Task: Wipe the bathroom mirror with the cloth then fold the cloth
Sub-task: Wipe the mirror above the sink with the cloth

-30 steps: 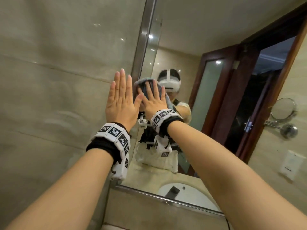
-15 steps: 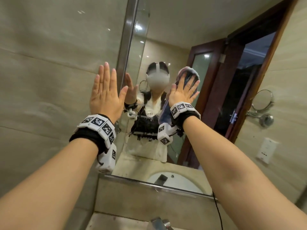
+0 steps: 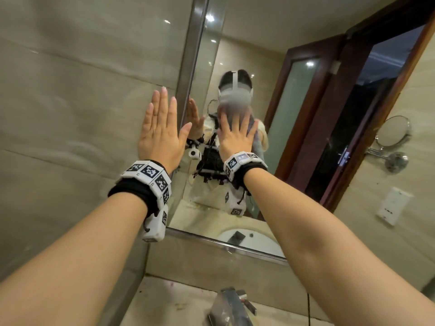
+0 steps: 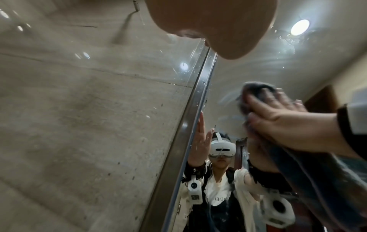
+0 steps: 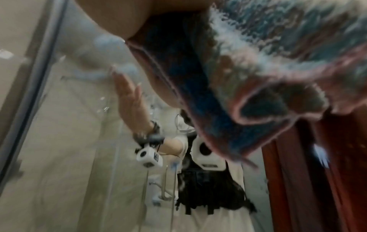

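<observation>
A: Right hand (image 3: pixel 236 134) spread flat, pinning the fluffy blue-grey cloth (image 4: pixel 256 94) against the large steel-framed wall mirror (image 3: pixel 294 114), near its left edge.

B: And the left hand (image 3: pixel 162 132), fingers straight, braces on the beige wall tile (image 3: pixel 70 102) beside the frame.

A: Best keep even palm pressure and overlapping passes; smears show near the ceiling-light reflection (image 4: pixel 300 29).

B: Folding comes afterwards.

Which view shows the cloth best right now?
The left wrist view: the cloth shows whole, pressed to the mirror under the right hand. The right wrist view shows only a blurred close-up; in the head view the hand hides most of it.
</observation>
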Action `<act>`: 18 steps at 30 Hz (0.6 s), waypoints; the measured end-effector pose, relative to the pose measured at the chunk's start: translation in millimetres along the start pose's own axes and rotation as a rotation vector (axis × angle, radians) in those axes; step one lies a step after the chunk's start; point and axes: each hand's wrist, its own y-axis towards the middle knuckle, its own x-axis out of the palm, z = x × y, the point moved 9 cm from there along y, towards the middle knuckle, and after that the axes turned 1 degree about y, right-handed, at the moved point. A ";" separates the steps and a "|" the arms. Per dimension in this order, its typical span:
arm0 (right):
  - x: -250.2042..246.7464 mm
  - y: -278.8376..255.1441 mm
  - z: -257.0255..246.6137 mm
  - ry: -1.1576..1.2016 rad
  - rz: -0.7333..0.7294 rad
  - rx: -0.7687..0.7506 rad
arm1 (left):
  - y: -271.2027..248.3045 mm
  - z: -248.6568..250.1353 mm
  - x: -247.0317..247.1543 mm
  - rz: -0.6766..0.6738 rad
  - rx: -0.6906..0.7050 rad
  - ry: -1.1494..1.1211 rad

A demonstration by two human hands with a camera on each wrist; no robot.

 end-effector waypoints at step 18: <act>22.1 -66.5 83.8 0.004 0.076 0.151 | -14.8 -3.5 15.3 -0.048 -0.002 0.023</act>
